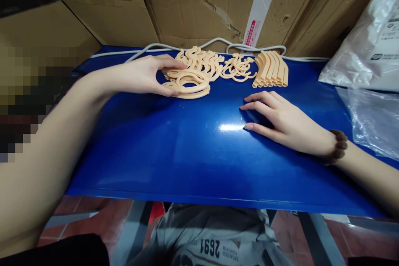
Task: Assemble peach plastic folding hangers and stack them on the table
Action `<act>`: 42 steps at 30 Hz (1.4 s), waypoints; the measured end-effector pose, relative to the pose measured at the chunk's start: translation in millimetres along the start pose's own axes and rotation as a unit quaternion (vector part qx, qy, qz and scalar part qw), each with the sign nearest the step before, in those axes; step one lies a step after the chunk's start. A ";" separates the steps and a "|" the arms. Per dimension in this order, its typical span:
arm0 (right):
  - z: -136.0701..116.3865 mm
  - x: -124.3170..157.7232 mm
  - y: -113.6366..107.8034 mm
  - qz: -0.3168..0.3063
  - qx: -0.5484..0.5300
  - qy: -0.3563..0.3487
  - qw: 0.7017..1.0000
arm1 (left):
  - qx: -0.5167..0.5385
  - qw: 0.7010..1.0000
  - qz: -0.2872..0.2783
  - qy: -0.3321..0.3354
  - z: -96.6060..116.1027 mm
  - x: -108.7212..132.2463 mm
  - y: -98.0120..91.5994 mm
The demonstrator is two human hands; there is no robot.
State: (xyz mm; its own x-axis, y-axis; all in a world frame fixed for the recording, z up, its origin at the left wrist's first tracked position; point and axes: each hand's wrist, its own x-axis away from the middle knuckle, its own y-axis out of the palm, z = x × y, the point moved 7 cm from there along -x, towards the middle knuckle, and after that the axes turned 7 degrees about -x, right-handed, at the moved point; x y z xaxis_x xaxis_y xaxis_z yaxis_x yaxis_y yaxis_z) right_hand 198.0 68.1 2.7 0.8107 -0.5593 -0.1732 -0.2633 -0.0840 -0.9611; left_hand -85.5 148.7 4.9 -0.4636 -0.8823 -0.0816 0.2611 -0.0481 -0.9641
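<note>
My left hand (pixel 146 74) reaches to a pile of peach-coloured, curved oval plastic pieces (pixel 195 91). Its thumb lies at the pile's front edge and its fingers at the back, gripping the left end. Behind this pile are wavy plastic pieces (pixel 196 56) of the same colour. To their right lies a tangle of plastic hooks (pixel 238 68). Farther right, several bent plastic arms (pixel 272 68) stand side by side in a neat row. My right hand (pixel 280 118), with a brown band at the wrist, rests open over the blue table, in front of the bent arms, holding nothing.
The blue table (pixel 174 153) has a glossy surface. A white cable (pixel 215 40) runs along its back, before large cardboard boxes (pixel 199 8). At the right lie a filled plastic bag (pixel 368 45) and a clear plastic sheet (pixel 370 112).
</note>
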 end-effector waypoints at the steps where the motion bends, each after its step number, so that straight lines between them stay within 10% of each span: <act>1: -0.2 0.2 0.1 0.000 0.002 -0.002 1.000 | 0.009 1.000 -0.004 -0.006 -0.6 -0.6 0.4; 42: 0.0 -0.6 0.8 -0.007 0.001 -0.004 1.000 | -0.080 0.992 0.029 0.094 10.3 4.8 0.7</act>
State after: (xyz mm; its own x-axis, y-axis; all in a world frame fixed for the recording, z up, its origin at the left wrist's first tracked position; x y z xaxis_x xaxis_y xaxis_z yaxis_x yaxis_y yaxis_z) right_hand 197.2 68.4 2.0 0.8189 -0.5509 -0.1611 -0.2507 -0.0909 -0.9638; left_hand -78.9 139.6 6.4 -0.6049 -0.7781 -0.1693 0.1618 0.0881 -0.9829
